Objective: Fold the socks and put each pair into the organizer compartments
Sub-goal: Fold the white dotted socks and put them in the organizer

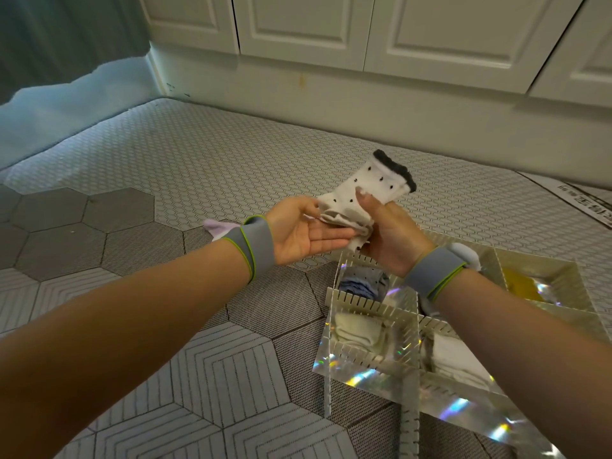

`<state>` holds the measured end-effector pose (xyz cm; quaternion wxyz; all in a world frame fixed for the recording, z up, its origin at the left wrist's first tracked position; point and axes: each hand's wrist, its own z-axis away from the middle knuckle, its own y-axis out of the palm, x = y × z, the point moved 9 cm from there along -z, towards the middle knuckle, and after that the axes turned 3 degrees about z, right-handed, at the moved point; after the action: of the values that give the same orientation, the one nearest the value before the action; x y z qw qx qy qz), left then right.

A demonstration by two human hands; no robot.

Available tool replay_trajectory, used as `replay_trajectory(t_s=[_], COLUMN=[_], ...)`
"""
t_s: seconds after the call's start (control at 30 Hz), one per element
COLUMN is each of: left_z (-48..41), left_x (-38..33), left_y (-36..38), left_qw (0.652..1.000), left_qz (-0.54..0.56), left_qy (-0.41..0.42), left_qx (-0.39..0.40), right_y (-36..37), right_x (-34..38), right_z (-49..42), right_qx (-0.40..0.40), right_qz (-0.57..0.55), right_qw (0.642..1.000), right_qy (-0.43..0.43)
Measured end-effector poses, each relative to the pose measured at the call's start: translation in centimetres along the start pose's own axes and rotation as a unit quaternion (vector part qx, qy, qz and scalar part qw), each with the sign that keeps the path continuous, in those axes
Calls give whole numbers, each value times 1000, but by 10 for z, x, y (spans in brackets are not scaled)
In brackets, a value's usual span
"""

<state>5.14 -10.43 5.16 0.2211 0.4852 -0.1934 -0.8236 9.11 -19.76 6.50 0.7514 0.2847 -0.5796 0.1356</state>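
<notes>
A white sock pair with black dots and dark cuffs (374, 183) is held up above the mattress. My right hand (390, 236) pinches it with the thumb on top. My left hand (304, 231) lies palm up under its lower fold, fingers flat against the fabric. Below my right wrist sits the shiny slotted organizer (371, 364). One compartment holds a blue folded pair (362, 286), another a cream pair (359, 332), a third a white pair (457, 362). A yellow item (523, 284) lies in a far right compartment.
A lilac sock (215, 226) peeks out behind my left wrist on the hexagon-patterned cover (132, 260). The quilted mattress (215, 154) runs back to white cabinet doors (364, 34). A printed sheet (583, 200) lies at the right edge.
</notes>
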Motion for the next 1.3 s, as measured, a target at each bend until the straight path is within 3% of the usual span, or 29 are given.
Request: replay_trajectory(t_s=[0.07, 0.13, 0.23, 0.3, 0.43, 0.7, 0.87, 0.97, 1.07, 1.17, 1.3], left_z=[-1, 0, -1, -5, -8, -15, -17, -16, -14, -10, -8], left_x=[-1, 2, -3, -8, 3, 10, 21, 28, 31, 37, 56], left_y=[2, 2, -14, -21, -8, 6, 12, 18, 21, 27, 39], left_qw=[1000, 993, 932, 907, 957, 970, 975, 977, 980, 980, 959], left_qz=[-26, -119, -353, -402, -284, -239, -216, -202, -190, -177, -269], left_qy=[7, 5, 21, 45, 36, 53, 25, 2, -22, -56, -72], left_qx=[11, 1, -86, -120, -42, 12, 40, 60, 60, 66, 60], right_y=[-3, -10, -17, -18, -18, -33, -14, -20, -36, -55, -72], right_x=[-4, -9, -15, -19, -21, -17, -9, -5, -12, -18, -21], right_z=[0, -1, 0, 3, 10, 12, 23, 32, 36, 40, 48], right_qx=[2, -13, -38, -30, 21, -14, 101, 117, 100, 50, 13], right_qz=[48, 99, 112, 106, 104, 62, -3, -71, -96, 8, 107], right_qw=[999, 995, 993, 993, 993, 998, 994, 991, 989, 994, 989], right_qy=[8, 13, 27, 41, 48, 20, 35, 11, 50, 97, 98])
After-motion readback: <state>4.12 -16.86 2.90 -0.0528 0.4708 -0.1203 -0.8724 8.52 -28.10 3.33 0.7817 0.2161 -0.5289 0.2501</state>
